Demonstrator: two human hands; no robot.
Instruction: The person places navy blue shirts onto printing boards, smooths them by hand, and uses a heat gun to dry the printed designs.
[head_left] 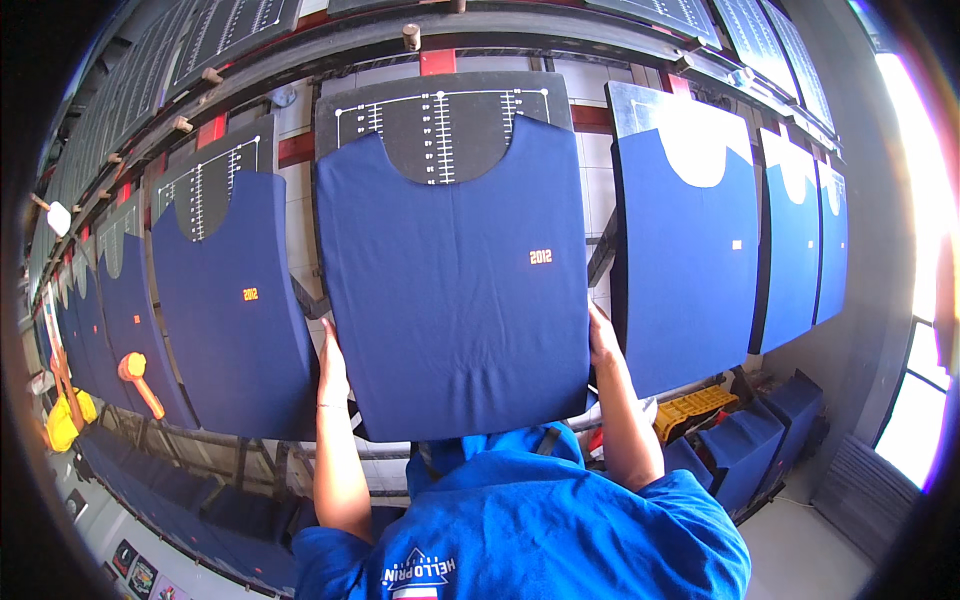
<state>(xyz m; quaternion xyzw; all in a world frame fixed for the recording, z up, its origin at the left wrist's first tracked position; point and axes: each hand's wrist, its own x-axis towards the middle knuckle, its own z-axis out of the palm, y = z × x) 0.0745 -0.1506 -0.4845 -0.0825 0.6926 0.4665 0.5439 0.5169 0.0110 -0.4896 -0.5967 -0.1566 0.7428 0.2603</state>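
A navy shirt panel [450, 300] with a scooped neckline lies over a black board [400, 95] marked with white scales. Small orange print sits on the panel's right side, and faint creases run across its lower middle. My left hand [333, 365] is at the panel's left edge, closed around the side. At the right edge, a little higher, my right hand [603, 335] grips the panel's side in the same way. The fingertips of both hands are partly hidden behind the edges.
More boards with navy panels stand in a row, such as one panel [230, 330] at left and another [685, 280] at right. A metal rail [510, 45] runs behind. An orange handheld tool [135, 370] is at left. A yellow crate [695, 410] sits low at right.
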